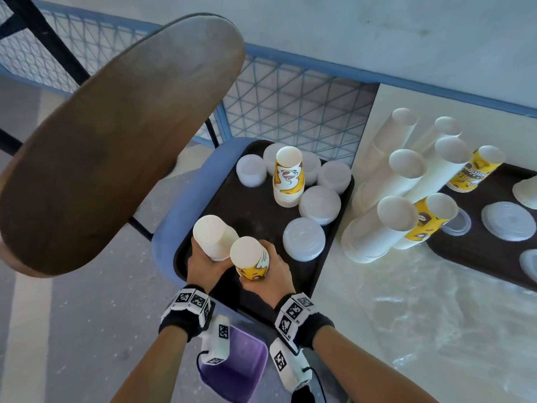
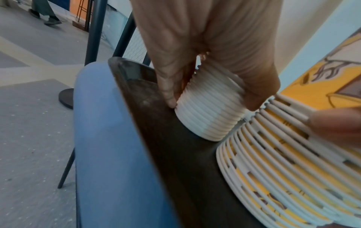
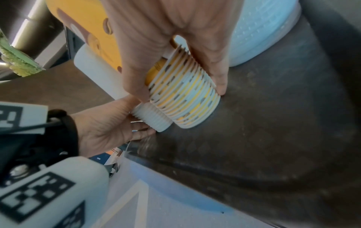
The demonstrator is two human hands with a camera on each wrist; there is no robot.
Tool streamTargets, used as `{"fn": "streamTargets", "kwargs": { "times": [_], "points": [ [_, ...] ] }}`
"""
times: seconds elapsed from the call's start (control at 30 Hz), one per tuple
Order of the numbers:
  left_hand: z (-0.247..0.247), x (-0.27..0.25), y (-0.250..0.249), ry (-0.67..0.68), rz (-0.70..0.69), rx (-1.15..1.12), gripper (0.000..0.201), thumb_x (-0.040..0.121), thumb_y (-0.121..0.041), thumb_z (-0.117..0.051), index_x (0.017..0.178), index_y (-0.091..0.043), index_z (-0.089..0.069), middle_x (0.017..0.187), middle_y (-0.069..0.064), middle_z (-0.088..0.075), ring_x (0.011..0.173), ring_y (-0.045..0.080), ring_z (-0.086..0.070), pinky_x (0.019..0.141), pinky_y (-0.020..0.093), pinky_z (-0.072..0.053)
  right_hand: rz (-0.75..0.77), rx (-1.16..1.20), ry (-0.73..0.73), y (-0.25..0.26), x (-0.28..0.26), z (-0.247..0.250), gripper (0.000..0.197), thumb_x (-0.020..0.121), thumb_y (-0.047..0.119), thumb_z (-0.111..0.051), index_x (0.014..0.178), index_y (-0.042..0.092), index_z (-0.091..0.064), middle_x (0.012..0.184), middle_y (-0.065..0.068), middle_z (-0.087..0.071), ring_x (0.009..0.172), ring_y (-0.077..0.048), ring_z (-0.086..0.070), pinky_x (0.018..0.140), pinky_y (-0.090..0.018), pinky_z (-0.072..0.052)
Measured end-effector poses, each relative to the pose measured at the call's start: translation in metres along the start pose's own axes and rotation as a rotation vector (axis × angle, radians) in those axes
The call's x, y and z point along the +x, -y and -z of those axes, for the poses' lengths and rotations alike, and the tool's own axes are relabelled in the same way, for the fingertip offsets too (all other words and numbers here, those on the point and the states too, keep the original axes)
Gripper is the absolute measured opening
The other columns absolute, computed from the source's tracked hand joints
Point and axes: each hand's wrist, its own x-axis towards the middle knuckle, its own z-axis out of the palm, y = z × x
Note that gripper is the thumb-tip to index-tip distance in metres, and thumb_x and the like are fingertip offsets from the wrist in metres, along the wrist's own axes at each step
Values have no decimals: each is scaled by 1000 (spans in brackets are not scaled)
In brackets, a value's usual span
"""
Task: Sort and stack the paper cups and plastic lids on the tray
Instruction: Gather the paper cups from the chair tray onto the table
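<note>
On the dark textured tray [image 1: 250, 207], left hand [image 1: 203, 264] grips a ribbed white cup stack [image 1: 213, 237]; right hand [image 1: 271, 270] grips a yellow printed stack [image 1: 251, 258]. Tray rests on a blue chair [image 1: 171, 225].

A brown wooden chair back [image 1: 116, 141] looms over the blue seat [image 1: 171, 216]. Blue mesh fencing [image 1: 290, 103] runs behind, and a purple bin [image 1: 241, 370] sits on the floor.

The tray [image 1: 238, 207] is dark brown. It sits on a blue seat [image 1: 186, 199]. One cup stack [image 1: 215, 239] is plain white. Another stack [image 1: 251, 261] is yellow and white with brown drawings. The lids [image 1: 303, 238] are see-through white. The bin [image 1: 238, 370] is purple.
</note>
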Motion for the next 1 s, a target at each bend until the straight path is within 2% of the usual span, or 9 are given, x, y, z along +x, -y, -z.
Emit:
{"fn": "streamTargets", "kwargs": {
  "times": [0.13, 0.23, 0.37, 0.43, 0.57, 0.67, 0.77, 0.87, 1.0],
  "points": [
    [-1, -11, 4, -29, 15, -24, 111, 37, -61, -73, 131, -14, -40, 122, 10, -61, 112, 27, -58, 97, 48, -47, 38, 34, 13, -3, -14, 5, 74, 61, 22, -80, 124, 32, -42, 122, 4, -56, 114, -14, -53, 97, -29, -47],
    [2, -21, 5, -50, 9, -16, 103, 42, -58, -79, 129, -15, -45, 122, 8, -62, 112, 26, -59, 97, 50, -47, 69, 89, 7, -3, -28, 18, 72, 60, 20, -81, 121, 33, -44, 119, 7, -59, 109, -8, -54, 91, -18, -45],
    [-2, -50, -24, -52, -53, -17, 80, 63, -13, -85, 131, -7, -44, 128, 11, -56, 119, 26, -51, 102, 37, -39, 119, 125, -46, -18, -58, 59, 71, 59, 18, -83, 108, 46, -40, 101, 25, -59, 97, 4, -55, 83, -3, -41],
    [-11, -68, -40, 10, -102, -40, 73, 66, -5, -81, 130, -5, -44, 125, 9, -55, 116, 21, -49, 100, 30, -36, 86, 156, -130, -34, -76, 89, 69, 52, 23, -83, 104, 45, -43, 89, 34, -61, 89, 10, -57, 75, 1, -40],
    [-52, -99, -74, 162, -185, -83, 69, 58, -20, -87, 119, -12, -55, 117, 6, -61, 113, 21, -55, 97, 28, -38, -9, 225, -321, -72, -104, 154, 75, 39, 45, -76, 107, 22, -57, 88, 22, -62, 80, 5, -60, 67, 0, -42],
    [-101, -122, -97, 250, -227, -92, 61, 48, -43, -79, 102, -25, -58, 109, -1, -63, 104, 16, -59, 92, 29, -44, -65, 154, -428, -95, -119, 204, 72, 49, 29, -85, 113, 14, -56, 90, 9, -63, 85, -6, -60, 72, -9, -43],
    [-155, -138, -106, 346, -235, -67, 76, 46, -58, -71, 107, -12, -63, 108, 4, -68, 104, 17, -63, 90, 33, -51, -123, 137, -526, -117, -127, 242, 77, 43, 39, -80, 111, 10, -58, 90, 3, -64, 87, -18, -61, 74, -23, -46],
    [-204, -148, -112, 359, -224, -70, 90, 47, -54, -77, 120, -8, -54, 110, -1, -64, 105, 14, -60, 87, 26, -49, -175, 109, -588, -133, -128, 268, 69, 52, 25, -87, 112, 8, -56, 92, 0, -63, 93, -24, -61, 76, -27, -44],
    [-250, -158, -131, 320, -197, -48, 81, 64, -23, -84, 131, -13, -39, 109, -7, -53, 101, 11, -51, 85, 18, -39, -181, 78, -617, -146, -121, 289, 64, 62, 16, -84, 117, 8, -52, 104, -7, -66, 100, -29, -61, 79, -27, -43]
  ]
}}
